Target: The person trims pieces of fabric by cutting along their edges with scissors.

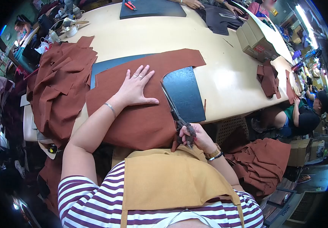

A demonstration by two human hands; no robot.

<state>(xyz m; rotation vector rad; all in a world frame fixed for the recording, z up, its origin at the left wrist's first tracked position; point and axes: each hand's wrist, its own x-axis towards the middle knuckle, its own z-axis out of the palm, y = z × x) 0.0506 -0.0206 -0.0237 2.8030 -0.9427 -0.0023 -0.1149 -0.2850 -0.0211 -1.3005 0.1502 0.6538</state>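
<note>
My left hand (pixel 139 89) lies flat with fingers spread on a rust-brown piece of fabric (pixel 133 121), pressing it to the table. Under the fabric a dark blue board (pixel 186 93) shows through the curved cut-out and along the back edge. At the fabric's right edge, near my body, my right hand (pixel 200 138) is closed round a pair of scissors (pixel 186 133) with dark wrapped handles. Their blades point away from me along the edge of the fabric; how far they are apart I cannot tell.
A heap of brown fabric (pixel 59 87) lies at the left, another pile (pixel 261 165) at lower right. On the table (pixel 133 34) stand a cardboard box (pixel 259 41), a dark mat (pixel 152 9) with a red cutter (pixel 130 5), and a white cup (pixel 71 31). Other people's hands handle dark cloth (pixel 219 19).
</note>
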